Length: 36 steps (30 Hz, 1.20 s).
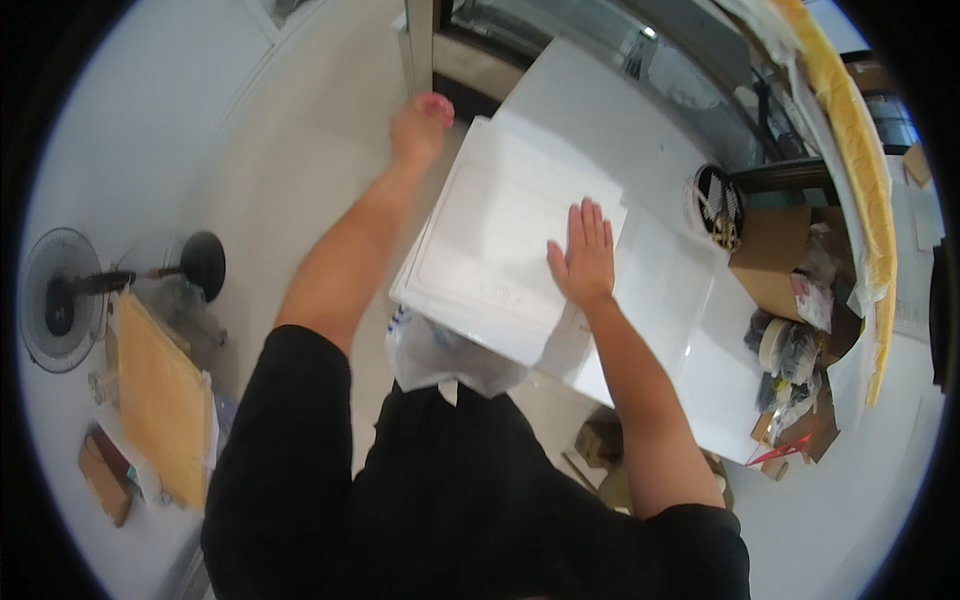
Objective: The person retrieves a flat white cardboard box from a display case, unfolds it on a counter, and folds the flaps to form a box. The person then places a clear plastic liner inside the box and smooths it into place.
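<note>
My right hand (585, 256) lies flat on a white sheet-like panel (490, 225), its fingers stretched out. The panel has a faint printed outline with rounded corners and sits on a white table (660, 270), at the table's left end. Beyond the panel's far left corner, my left hand (424, 122) is raised with its fingers curled in. Whether anything is inside that hand is hidden. A crumpled clear plastic bag (450, 355) hangs below the panel's near edge, close to my body.
On the table's right side stand an open cardboard box (775, 250), rolls of tape (775, 345) and a round black-and-white item (717, 205). A fan (62, 300) and a tan board (160, 400) are at the left. Yellow padding (870, 180) runs along the far right.
</note>
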{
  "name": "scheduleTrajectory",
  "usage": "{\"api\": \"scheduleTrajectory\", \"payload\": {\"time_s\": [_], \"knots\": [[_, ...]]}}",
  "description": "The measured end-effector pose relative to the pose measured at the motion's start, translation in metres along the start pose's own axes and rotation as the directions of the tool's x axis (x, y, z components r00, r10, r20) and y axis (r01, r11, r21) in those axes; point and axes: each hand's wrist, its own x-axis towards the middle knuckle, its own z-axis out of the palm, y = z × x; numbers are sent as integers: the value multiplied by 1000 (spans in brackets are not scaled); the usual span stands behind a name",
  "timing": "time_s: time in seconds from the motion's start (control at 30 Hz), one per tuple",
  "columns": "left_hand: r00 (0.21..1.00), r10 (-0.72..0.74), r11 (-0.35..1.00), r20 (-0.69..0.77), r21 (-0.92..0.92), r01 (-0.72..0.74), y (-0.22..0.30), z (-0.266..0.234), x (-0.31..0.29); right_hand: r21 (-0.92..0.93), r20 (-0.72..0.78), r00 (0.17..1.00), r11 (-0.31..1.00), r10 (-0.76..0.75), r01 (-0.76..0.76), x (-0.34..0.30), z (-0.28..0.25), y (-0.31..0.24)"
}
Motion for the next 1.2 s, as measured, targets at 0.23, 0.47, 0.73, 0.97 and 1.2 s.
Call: {"api": "scheduleTrajectory", "payload": {"time_s": [0.23,0.47,0.73,0.97,1.2], "knots": [[850,-436,842,296,-199,501,20,-107,-208,-23,-21,1000,1000,-1,0,1,11,6],[635,-610,758,474,115,643,-50,-89,-314,-66,8,1000,998,17,-17,1,12,4],[973,-230,958,33,185,221,-33,-113,-230,-88,20,995,992,93,-91,-13,14,4],[834,250,572,492,619,-537,-38,-18,-160,-79,78,992,993,97,-91,-24,4,4],[813,250,331,526,742,-582,-31,-8,-150,-9,-42,964,965,263,-264,-29,5,-1]]}}
